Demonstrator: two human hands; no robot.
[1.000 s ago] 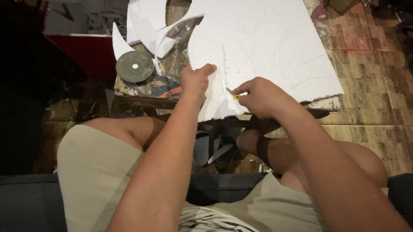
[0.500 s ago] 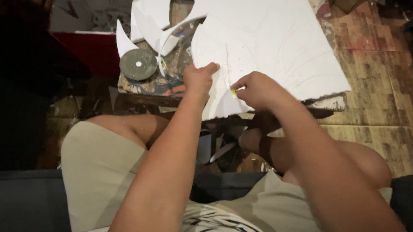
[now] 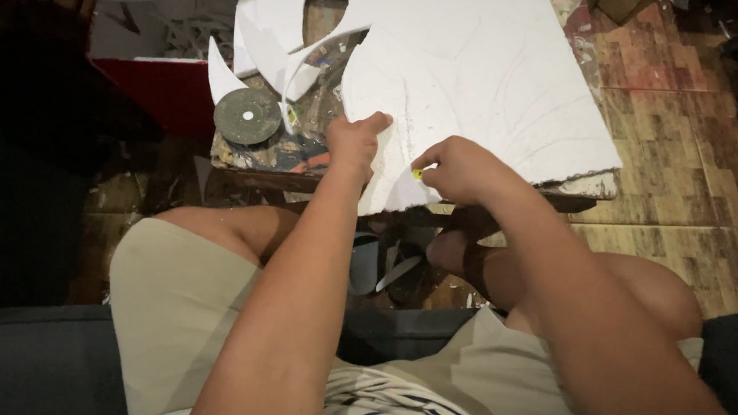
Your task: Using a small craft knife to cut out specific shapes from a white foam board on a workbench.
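Head view, looking down past my knees: my left hand (image 3: 355,142) rests on the white foam sheet (image 3: 478,75), fingers curled and pressing it down near its near edge, I judge to keep it from shifting; my right hand (image 3: 457,166) sits just beside it at about 3 o'clock, fingertips pinched together on a small yellow-tipped tool (image 3: 415,173), too small to say what kind, its tip touching the foam at the cut edge; the sheet lies across a small paint-stained table (image 3: 289,152) and overhangs it toward 3 o'clock, which leaves the edge free to work on; faint curved lines mark the sheet's surface; at 11 o'clock from my left hand lie curved foam offcuts (image 3: 265,20), pointed like petals, around a hole already cut out of the sheet; a dark round disc (image 3: 247,117) lies at 9 o'clock on the table, touching one offcut; beyond it a red box (image 3: 161,91); the floor (image 3: 678,128) at 2 o'clock is worn wooden parquet with paint smears; the room is dim, dark at 9 o'clock; I sit on a dark cushion (image 3: 17,364), in pale shorts.
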